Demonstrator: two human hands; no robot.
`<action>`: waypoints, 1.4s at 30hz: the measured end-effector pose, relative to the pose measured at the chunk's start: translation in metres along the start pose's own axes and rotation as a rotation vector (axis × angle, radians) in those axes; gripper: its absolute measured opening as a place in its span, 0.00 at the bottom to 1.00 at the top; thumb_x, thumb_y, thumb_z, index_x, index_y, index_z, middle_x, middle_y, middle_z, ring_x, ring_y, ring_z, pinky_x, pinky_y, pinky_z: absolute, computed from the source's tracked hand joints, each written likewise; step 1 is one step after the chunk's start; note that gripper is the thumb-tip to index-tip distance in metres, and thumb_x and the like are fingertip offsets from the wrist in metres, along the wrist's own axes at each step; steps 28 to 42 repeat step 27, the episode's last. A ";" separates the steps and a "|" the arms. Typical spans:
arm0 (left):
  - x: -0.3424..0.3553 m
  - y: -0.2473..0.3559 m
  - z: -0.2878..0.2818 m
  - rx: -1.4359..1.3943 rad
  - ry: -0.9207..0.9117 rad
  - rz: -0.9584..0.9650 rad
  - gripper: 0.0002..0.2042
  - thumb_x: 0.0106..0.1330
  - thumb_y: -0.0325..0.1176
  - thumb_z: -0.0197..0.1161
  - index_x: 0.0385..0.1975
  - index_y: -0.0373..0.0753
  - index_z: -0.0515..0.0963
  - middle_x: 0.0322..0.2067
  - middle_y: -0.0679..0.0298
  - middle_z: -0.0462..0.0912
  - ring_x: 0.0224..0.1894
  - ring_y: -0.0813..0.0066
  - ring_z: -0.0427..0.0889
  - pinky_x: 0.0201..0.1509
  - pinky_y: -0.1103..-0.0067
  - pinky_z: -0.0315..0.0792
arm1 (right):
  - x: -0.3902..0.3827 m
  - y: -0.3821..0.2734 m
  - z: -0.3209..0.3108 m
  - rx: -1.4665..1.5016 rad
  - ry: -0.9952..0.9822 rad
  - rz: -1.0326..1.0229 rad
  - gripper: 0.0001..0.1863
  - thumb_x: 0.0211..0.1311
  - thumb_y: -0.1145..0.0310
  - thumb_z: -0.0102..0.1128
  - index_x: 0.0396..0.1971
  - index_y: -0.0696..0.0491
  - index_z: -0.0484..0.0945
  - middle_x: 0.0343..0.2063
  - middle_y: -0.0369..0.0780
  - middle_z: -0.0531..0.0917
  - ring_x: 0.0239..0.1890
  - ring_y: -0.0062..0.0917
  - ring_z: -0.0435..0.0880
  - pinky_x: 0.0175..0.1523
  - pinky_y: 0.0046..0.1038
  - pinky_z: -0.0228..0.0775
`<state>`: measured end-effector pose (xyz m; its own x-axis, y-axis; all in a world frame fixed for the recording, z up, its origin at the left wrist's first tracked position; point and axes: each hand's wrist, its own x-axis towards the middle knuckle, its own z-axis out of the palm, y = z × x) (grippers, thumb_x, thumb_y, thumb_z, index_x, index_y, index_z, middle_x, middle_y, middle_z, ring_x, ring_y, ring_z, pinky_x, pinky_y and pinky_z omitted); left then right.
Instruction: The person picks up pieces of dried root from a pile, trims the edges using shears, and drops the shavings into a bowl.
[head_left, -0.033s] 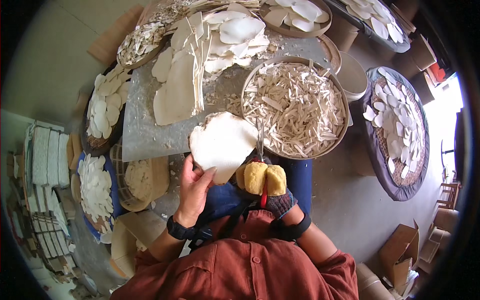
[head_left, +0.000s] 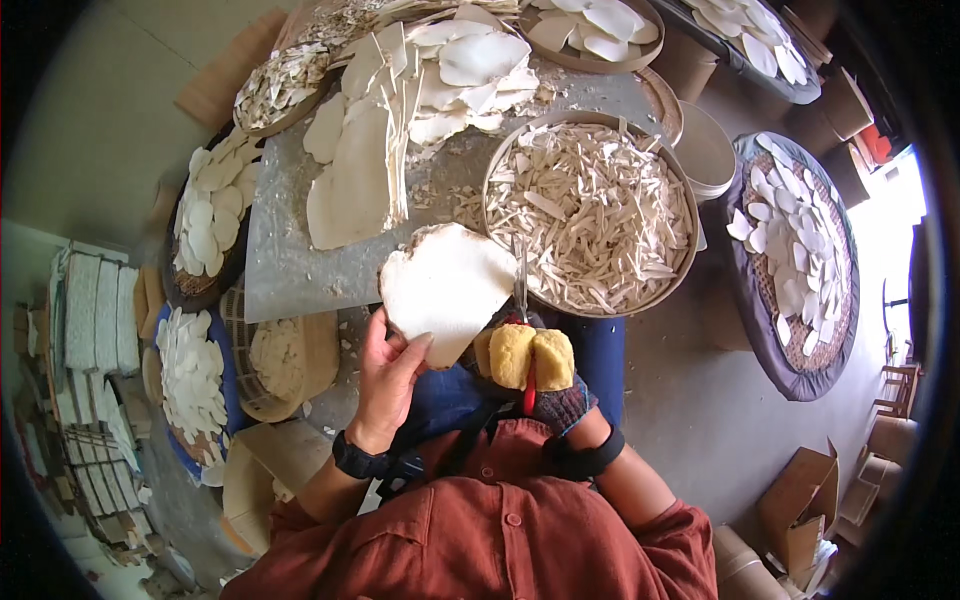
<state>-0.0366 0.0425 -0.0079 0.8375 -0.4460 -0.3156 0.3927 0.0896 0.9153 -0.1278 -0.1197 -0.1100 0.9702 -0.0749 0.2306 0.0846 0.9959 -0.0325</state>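
Observation:
My left hand (head_left: pixel 385 380) pinches a flat, off-white slice (head_left: pixel 448 285) at its lower edge, thumb on top. The slice is broad, with a rough brownish rim along its upper left side. My right hand (head_left: pixel 562 400) wears a dark knitted glove with thick yellow pads (head_left: pixel 525 357) over the fingers. It is closed around red-handled scissors (head_left: pixel 520 285), whose slim metal blades point away from me, beside the slice's right edge. Whether the blades touch the slice I cannot tell. Most of the handles and the gloved fingers are hidden by the pads.
A round tray (head_left: pixel 688 245) heaped with pale offcuts stands just beyond my right hand. On the grey table (head_left: pixel 285 270) lie stacked large slices (head_left: pixel 350 190). Trays of white pieces flank me, left and right (head_left: pixel 795 260). A woven basket (head_left: pixel 262 400) sits at lower left.
My right hand and its yellow pads have shifted very slightly to the right. My left hand and the slice look almost unmoved.

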 end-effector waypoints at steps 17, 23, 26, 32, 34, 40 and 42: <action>0.034 0.020 0.004 0.109 0.055 0.135 0.31 0.60 0.24 0.53 0.62 0.41 0.47 0.52 0.54 0.66 0.36 0.64 0.80 0.28 0.80 0.80 | -0.026 0.004 0.016 -0.921 0.397 0.239 0.18 0.48 0.62 0.63 0.40 0.52 0.74 0.36 0.40 0.79 0.40 0.32 0.77 0.47 0.29 0.70; 0.033 0.022 0.003 0.149 0.003 0.094 0.32 0.59 0.25 0.54 0.62 0.40 0.47 0.51 0.53 0.67 0.34 0.64 0.81 0.26 0.81 0.79 | -0.023 0.005 0.014 -0.938 0.383 0.264 0.16 0.52 0.64 0.59 0.41 0.52 0.74 0.37 0.40 0.79 0.42 0.30 0.77 0.48 0.27 0.69; 0.035 0.021 0.000 0.147 -0.001 0.067 0.33 0.58 0.25 0.55 0.62 0.40 0.47 0.53 0.53 0.65 0.34 0.64 0.81 0.26 0.81 0.79 | -0.030 -0.001 0.010 -1.346 0.238 0.325 0.18 0.55 0.63 0.56 0.46 0.52 0.71 0.43 0.43 0.76 0.47 0.30 0.75 0.54 0.28 0.65; 0.038 0.021 -0.003 0.129 -0.020 0.054 0.33 0.59 0.25 0.56 0.62 0.42 0.47 0.55 0.54 0.62 0.37 0.63 0.80 0.26 0.80 0.80 | -0.029 -0.003 0.004 -1.513 0.128 0.411 0.16 0.62 0.67 0.49 0.50 0.52 0.69 0.49 0.44 0.74 0.52 0.29 0.72 0.60 0.28 0.61; 0.038 0.021 -0.003 0.129 -0.020 0.054 0.33 0.59 0.25 0.56 0.62 0.42 0.47 0.55 0.54 0.62 0.37 0.63 0.80 0.26 0.80 0.80 | -0.029 -0.003 0.004 -1.513 0.128 0.411 0.16 0.62 0.67 0.49 0.50 0.52 0.69 0.49 0.44 0.74 0.52 0.29 0.72 0.60 0.28 0.61; 0.038 0.021 -0.003 0.129 -0.020 0.054 0.33 0.59 0.25 0.56 0.62 0.42 0.47 0.55 0.54 0.62 0.37 0.63 0.80 0.26 0.80 0.80 | -0.029 -0.003 0.004 -1.513 0.128 0.411 0.16 0.62 0.67 0.49 0.50 0.52 0.69 0.49 0.44 0.74 0.52 0.29 0.72 0.60 0.28 0.61; 0.038 0.021 -0.003 0.129 -0.020 0.054 0.33 0.59 0.25 0.56 0.62 0.42 0.47 0.55 0.54 0.62 0.37 0.63 0.80 0.26 0.80 0.80 | -0.029 -0.003 0.004 -1.513 0.128 0.411 0.16 0.62 0.67 0.49 0.50 0.52 0.69 0.49 0.44 0.74 0.52 0.29 0.72 0.60 0.28 0.61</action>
